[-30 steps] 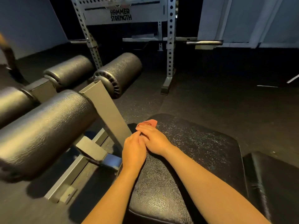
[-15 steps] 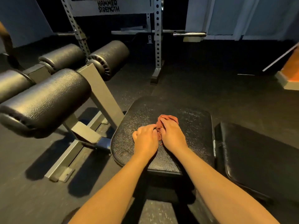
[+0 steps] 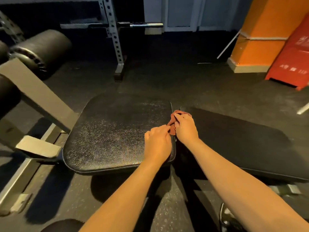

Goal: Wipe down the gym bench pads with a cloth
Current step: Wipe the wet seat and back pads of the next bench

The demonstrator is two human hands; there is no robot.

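A black textured seat pad [image 3: 113, 131] fills the middle of the view, with a second, longer black pad [image 3: 234, 139] just right of it across a narrow gap. A small reddish cloth [image 3: 172, 122] is bunched at the seat pad's right edge, over that gap. My right hand [image 3: 185, 127] grips the cloth from above. My left hand [image 3: 157, 141] lies on the seat pad beside it, its fingertips pinching the cloth's near end.
Black roller pads [image 3: 41, 49] on a grey steel frame [image 3: 36, 96] stand at the left. A perforated rack post [image 3: 115, 39] and a bar [image 3: 145, 24] are behind. An orange pillar [image 3: 260, 32] and a red board [image 3: 294, 52] stand at the right. Dark rubber floor surrounds the bench.
Both hands have slid the cloth rightward across the seat pad, from its far left corner to its right edge. The view has swung right, bringing the pillar into sight.
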